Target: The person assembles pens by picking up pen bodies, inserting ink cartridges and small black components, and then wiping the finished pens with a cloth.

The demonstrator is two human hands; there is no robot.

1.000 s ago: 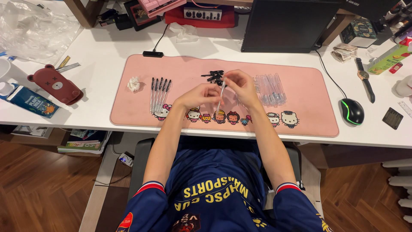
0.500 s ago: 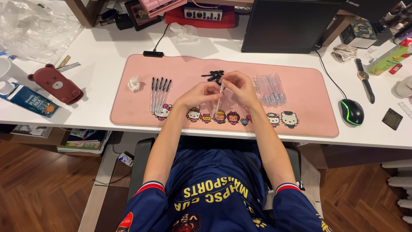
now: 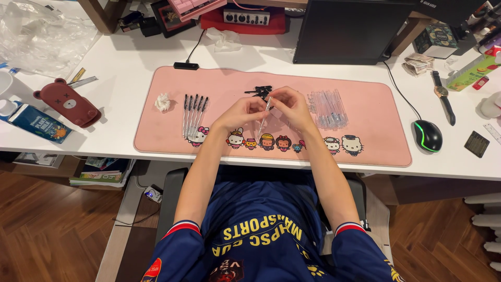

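Lying toward the left edge of the pink desk mat (image 3: 365, 141), a crumpled white scrap (image 3: 163, 102) sits beside a row of black-tipped pens (image 3: 193, 108). Near the mat's middle, the left hand (image 3: 241, 113) and right hand (image 3: 290, 106) meet, both pinching one clear pen barrel (image 3: 263, 118) held tilted above the mat. Behind them lies a small heap of black parts (image 3: 258, 91); right of them, a bunch of clear barrels (image 3: 327, 108).

Desk (image 3: 125, 89) carries a pink mat (image 3: 365, 141), monitor (image 3: 349, 31), mouse (image 3: 428, 135), wristwatch (image 3: 442, 94), red bear case (image 3: 68, 103), carton (image 3: 36, 122), plastic bag (image 3: 42, 31), and crumpled tissue (image 3: 163, 102).
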